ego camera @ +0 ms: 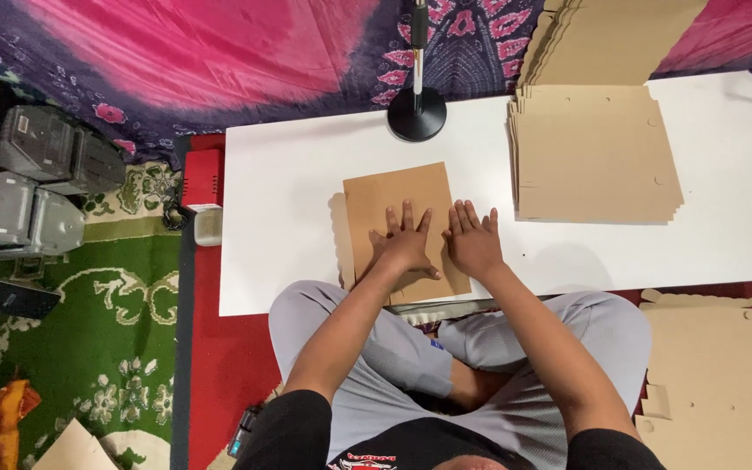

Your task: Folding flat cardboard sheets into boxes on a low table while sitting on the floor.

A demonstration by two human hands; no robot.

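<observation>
Flat brown folded cardboard sheet is pressed by left hand and right hand, both open-palmed, nothing gripped; judged light, stiff, best taken at edges.

Brown cardboard sheet lies flat w/ its near edge at the tabletop edge closest to me, rectangular, slightly skewed. Folded flat, plain, pressed under both my hands, approx. centre-left.
</observation>
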